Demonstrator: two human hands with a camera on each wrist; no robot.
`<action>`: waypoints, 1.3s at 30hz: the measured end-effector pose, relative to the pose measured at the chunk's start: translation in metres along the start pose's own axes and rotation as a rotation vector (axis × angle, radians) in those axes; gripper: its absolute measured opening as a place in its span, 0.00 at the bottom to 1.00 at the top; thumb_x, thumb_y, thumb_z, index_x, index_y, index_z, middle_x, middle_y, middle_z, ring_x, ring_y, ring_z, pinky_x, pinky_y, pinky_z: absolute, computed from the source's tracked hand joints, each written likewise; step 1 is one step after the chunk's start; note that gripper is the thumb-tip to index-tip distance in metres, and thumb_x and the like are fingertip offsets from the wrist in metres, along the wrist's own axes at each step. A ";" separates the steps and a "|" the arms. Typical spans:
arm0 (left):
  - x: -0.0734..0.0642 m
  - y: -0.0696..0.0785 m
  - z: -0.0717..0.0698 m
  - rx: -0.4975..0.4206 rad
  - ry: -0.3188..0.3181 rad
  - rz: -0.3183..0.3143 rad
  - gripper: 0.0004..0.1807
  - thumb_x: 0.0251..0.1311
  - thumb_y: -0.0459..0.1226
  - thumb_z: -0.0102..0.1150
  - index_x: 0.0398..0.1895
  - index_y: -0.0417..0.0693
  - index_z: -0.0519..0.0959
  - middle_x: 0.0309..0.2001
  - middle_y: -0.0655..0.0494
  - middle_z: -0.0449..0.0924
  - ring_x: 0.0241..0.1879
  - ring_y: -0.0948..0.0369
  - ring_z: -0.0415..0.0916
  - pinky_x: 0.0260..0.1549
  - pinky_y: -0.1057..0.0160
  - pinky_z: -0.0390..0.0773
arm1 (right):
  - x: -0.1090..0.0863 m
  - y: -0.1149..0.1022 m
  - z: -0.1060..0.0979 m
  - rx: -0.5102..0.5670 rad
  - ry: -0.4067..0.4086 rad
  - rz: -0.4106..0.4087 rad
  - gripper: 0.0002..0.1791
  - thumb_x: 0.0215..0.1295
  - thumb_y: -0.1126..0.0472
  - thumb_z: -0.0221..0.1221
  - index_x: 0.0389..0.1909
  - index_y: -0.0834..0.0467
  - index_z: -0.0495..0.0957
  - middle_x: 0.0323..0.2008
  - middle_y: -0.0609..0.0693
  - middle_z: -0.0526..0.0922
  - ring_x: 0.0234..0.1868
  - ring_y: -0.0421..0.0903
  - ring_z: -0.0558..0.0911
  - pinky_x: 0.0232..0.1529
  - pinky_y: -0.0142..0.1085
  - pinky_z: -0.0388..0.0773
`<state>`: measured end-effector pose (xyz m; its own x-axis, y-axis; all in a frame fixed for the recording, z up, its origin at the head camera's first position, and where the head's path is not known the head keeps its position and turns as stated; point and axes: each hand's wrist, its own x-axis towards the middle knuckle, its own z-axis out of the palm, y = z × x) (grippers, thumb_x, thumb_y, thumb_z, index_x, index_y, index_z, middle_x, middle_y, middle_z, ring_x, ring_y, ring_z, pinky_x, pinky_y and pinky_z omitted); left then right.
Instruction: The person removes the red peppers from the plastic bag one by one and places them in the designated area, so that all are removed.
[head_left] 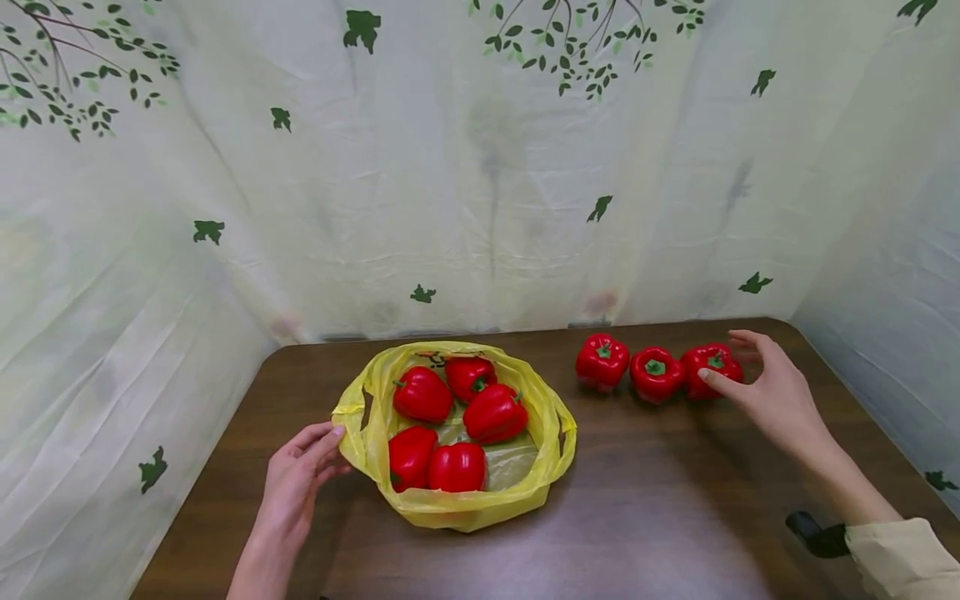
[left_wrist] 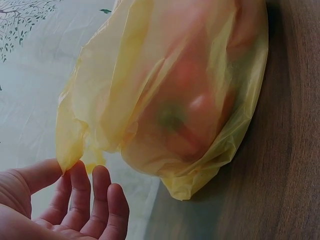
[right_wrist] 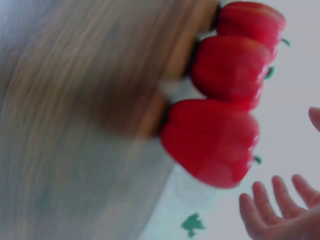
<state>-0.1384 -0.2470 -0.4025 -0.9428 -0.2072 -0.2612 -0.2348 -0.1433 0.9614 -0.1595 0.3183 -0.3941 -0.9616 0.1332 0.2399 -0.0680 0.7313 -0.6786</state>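
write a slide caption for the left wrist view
Left hand pinching the edge of a translucent yellow plastic bag, a red bell pepper showing through.

Beige sleeve (head_left: pixel 903 554), black wrist device (head_left: pixel 817 537)

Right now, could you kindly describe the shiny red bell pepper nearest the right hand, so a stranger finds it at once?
On the brown wooden table, right of the yellow plastic bag, three red bell peppers form a row. The rightmost pepper is yours: unlike its neighbours, it has the right hand beside it.
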 end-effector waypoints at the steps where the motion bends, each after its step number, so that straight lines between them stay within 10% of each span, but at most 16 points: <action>1: 0.000 0.000 0.000 0.000 0.000 0.000 0.05 0.62 0.42 0.67 0.37 0.52 0.83 0.34 0.59 0.85 0.32 0.61 0.82 0.36 0.61 0.82 | -0.002 -0.004 0.000 0.001 0.009 -0.021 0.41 0.63 0.47 0.65 0.70 0.60 0.61 0.61 0.65 0.69 0.54 0.65 0.72 0.36 0.44 0.79; 20: -0.003 -0.004 -0.004 -0.008 0.013 0.011 0.03 0.63 0.40 0.66 0.35 0.52 0.83 0.33 0.59 0.84 0.30 0.62 0.81 0.34 0.62 0.82 | -0.014 -0.080 0.043 0.027 -0.132 -0.502 0.35 0.54 0.61 0.73 0.63 0.54 0.70 0.59 0.47 0.74 0.60 0.47 0.73 0.52 0.50 0.77; 39: -0.004 -0.004 -0.005 0.000 0.015 0.014 0.04 0.63 0.41 0.66 0.36 0.52 0.83 0.34 0.59 0.84 0.32 0.62 0.81 0.34 0.62 0.82 | -0.004 -0.125 0.103 0.226 -0.398 -0.636 0.32 0.58 0.63 0.71 0.62 0.53 0.70 0.58 0.46 0.75 0.58 0.46 0.74 0.54 0.44 0.78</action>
<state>-0.1320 -0.2505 -0.4060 -0.9423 -0.2237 -0.2492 -0.2219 -0.1404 0.9649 -0.1748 0.1578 -0.3816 -0.7398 -0.5471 0.3916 -0.6491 0.4273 -0.6294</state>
